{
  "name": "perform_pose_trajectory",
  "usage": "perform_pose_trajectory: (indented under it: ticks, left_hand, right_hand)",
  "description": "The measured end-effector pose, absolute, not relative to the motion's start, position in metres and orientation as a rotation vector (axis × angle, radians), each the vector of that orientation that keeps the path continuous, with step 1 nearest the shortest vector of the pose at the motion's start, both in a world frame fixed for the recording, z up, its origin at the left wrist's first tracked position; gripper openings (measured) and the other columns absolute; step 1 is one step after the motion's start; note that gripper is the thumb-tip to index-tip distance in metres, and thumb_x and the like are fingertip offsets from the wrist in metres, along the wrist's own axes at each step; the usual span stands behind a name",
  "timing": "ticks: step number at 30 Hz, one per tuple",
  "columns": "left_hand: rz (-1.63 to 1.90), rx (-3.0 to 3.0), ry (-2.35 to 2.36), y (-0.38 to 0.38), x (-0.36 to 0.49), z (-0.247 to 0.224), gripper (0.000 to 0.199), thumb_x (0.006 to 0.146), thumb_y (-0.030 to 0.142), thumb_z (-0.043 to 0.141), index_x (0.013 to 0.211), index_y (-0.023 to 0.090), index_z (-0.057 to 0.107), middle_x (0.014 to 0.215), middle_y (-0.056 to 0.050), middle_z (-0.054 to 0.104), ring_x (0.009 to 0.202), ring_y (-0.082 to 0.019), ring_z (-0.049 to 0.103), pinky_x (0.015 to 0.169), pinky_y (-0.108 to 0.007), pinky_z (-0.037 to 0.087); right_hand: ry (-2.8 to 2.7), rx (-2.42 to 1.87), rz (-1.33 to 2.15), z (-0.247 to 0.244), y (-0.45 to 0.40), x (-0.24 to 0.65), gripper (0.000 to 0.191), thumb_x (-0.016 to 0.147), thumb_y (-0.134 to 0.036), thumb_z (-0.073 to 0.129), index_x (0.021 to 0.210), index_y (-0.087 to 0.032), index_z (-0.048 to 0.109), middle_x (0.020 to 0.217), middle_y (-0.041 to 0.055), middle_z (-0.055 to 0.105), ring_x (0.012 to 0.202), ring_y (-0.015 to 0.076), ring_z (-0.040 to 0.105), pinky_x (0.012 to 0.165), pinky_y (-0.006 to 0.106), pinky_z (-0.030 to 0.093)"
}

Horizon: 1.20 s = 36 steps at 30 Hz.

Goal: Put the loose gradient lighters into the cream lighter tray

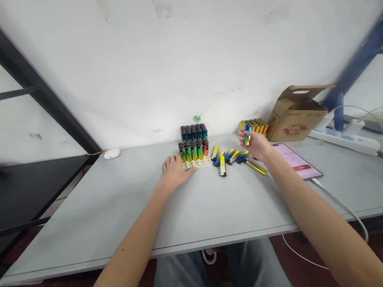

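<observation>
My left hand (174, 171) rests on the table with thumb and fingers spread around the front left corner of a white lighter tray (199, 163). Lighters with green, yellow and red bodies (194, 152) stand upright in the tray, black tops up. Its front row of slots holds nothing. In my right hand (257, 142), raised over the table to the right, a shiny blue and gold lighter (247, 135) is pinched roughly upright. Below and to the left of that hand, several loose lighters (223, 165) lie in a scattered group, and a gold one (256, 166) lies apart.
Blue lighters (193, 132) stand in rows behind the tray. Against the wall are a bundle of gold lighters (259, 126) and an open cardboard box (294, 117). A phone (295, 159) on a cable, a power strip (347, 140) and a white case (112, 153) also lie on the table.
</observation>
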State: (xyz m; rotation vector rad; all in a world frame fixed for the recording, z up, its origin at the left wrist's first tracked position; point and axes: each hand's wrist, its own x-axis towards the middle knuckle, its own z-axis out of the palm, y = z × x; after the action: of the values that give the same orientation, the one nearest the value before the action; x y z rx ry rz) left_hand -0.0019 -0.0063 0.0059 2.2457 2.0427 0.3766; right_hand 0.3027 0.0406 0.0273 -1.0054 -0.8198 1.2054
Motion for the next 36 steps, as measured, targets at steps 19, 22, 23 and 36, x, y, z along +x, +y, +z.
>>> perform_pose_trajectory:
  ticks: [19, 22, 23, 36]
  left_hand:
    - [0.407, 2.258, 2.031, -0.005, -0.005, 0.003, 0.066, 0.078, 0.061, 0.053, 0.126, 0.017, 0.041, 0.127, -0.017, 0.052, 0.128, -0.033, 0.040, 0.100, -0.039, 0.034]
    - [0.403, 2.263, 2.014, -0.004, -0.005, 0.003, 0.066, 0.079, 0.060, 0.052, 0.126, 0.015, 0.041, 0.128, -0.018, 0.051, 0.128, -0.034, 0.039, 0.100, -0.040, 0.033]
    - [0.401, 2.263, 2.011, -0.004, -0.005, 0.003, 0.065, 0.080, 0.060, 0.051, 0.127, 0.015, 0.041, 0.128, -0.018, 0.051, 0.128, -0.034, 0.039, 0.100, -0.040, 0.033]
    - [0.398, 2.249, 2.027, -0.003, -0.005, 0.002, 0.068, 0.079, 0.061, 0.051, 0.129, 0.016, 0.040, 0.130, -0.018, 0.051, 0.130, -0.034, 0.039, 0.101, -0.041, 0.032]
  right_hand:
    - [-1.243, -0.833, 1.685, 0.040, 0.002, 0.246, 0.038, 0.082, -0.057, 0.050, 0.086, -0.020, 0.061, 0.070, -0.0006, 0.048, 0.056, 0.0122, 0.042, 0.053, 0.026, 0.037]
    - [-1.171, -0.822, 1.673, 0.038, 0.005, 0.248, 0.042, 0.081, -0.062, 0.049, 0.082, -0.021, 0.058, 0.067, -0.0017, 0.044, 0.055, 0.0122, 0.040, 0.052, 0.026, 0.036]
    - [-1.142, -0.823, 1.678, 0.037, 0.005, 0.248, 0.046, 0.080, -0.066, 0.048, 0.079, -0.021, 0.057, 0.064, -0.0025, 0.041, 0.052, 0.0118, 0.038, 0.050, 0.026, 0.034]
    - [-0.993, -0.856, 1.761, 0.036, 0.008, 0.245, 0.051, 0.080, -0.060, 0.046, 0.053, -0.023, 0.022, 0.046, -0.0083, 0.014, 0.041, 0.0079, 0.009, 0.038, 0.023, 0.012]
